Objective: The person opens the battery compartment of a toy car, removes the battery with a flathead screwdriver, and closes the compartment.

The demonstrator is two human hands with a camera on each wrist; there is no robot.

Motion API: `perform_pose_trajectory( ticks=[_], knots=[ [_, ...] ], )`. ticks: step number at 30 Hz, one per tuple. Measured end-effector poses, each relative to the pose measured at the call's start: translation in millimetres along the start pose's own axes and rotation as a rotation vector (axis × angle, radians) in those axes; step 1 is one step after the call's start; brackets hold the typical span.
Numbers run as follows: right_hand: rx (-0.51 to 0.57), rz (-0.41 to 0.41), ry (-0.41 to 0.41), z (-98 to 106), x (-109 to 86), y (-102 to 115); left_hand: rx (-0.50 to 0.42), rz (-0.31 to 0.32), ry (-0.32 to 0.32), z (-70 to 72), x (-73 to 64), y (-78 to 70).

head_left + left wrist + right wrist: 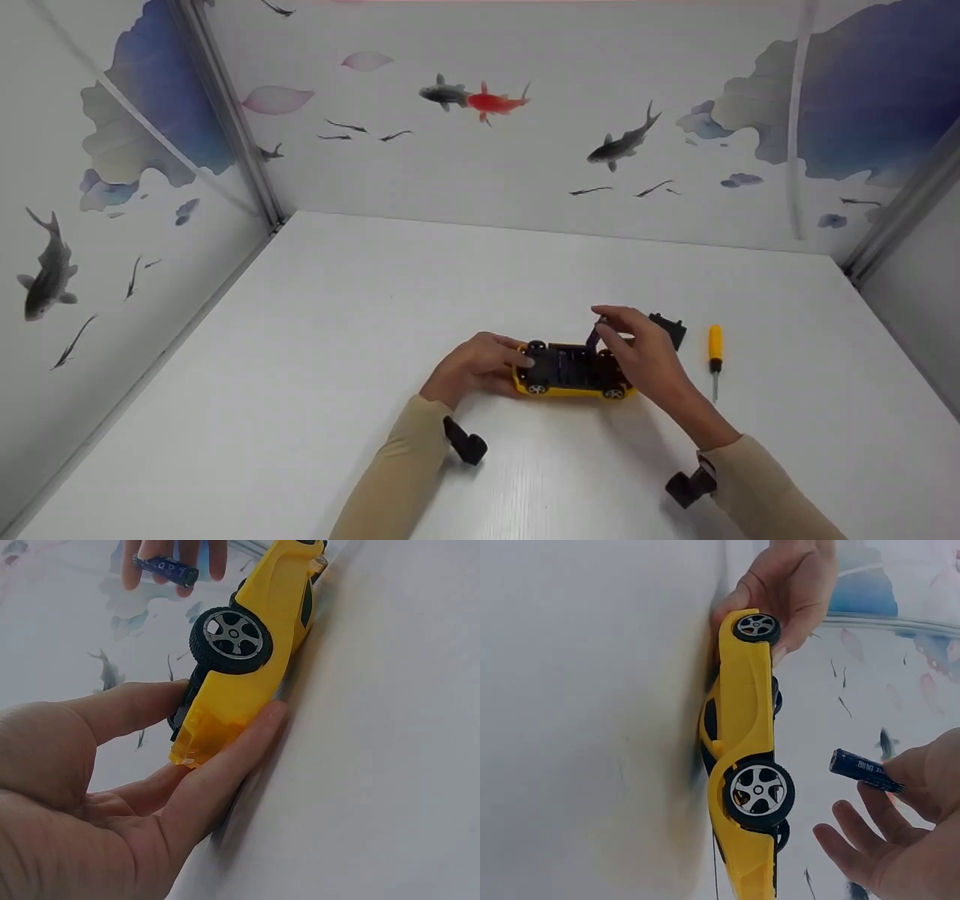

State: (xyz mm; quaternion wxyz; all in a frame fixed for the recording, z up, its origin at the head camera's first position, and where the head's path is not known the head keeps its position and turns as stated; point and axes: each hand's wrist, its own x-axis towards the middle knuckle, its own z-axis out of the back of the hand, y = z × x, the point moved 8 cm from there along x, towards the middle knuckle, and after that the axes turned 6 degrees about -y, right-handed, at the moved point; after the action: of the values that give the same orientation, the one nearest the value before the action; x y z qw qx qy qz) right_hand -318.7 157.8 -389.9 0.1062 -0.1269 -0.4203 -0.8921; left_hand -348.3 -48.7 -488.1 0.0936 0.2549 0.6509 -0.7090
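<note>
A yellow toy car [571, 392] lies upside down on the white table, its black underside and wheels facing up. My left hand [480, 361] grips one end of it, thumb on the underside and fingers along the yellow body [251, 682]. Above the other half of the car, my right hand [651, 358] pinches a dark blue battery [861, 767] between thumb and fingertips. In the right wrist view the battery is apart from the car [746, 701], while the remaining fingers are spread. The left wrist view also shows the battery [169, 570] beyond the wheel.
A small black cover [669, 330] with tabs lies just behind the right hand. To its right is a screwdriver [715, 349] with a yellow handle, its shaft toward me. Printed panels with fish stand at the table's back and left; another panel stands at right.
</note>
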Motion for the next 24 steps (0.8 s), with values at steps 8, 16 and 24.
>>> perform_pose_trajectory(
  ticks=[8, 16, 24],
  knots=[
    [0.136, -0.156, -0.06, 20, 4.2, -14, 0.003, 0.011, -0.01, 1.7, 1.0, 0.6],
    [0.248, -0.131, -0.131, 39, 5.2, -21, 0.015, 0.021, -0.018, 2.6, 0.0, -0.3],
    [0.314, -0.182, -0.129, 50, 9.5, -36, 0.016, 0.022, -0.01, 3.5, 1.1, 0.5]
  ],
)
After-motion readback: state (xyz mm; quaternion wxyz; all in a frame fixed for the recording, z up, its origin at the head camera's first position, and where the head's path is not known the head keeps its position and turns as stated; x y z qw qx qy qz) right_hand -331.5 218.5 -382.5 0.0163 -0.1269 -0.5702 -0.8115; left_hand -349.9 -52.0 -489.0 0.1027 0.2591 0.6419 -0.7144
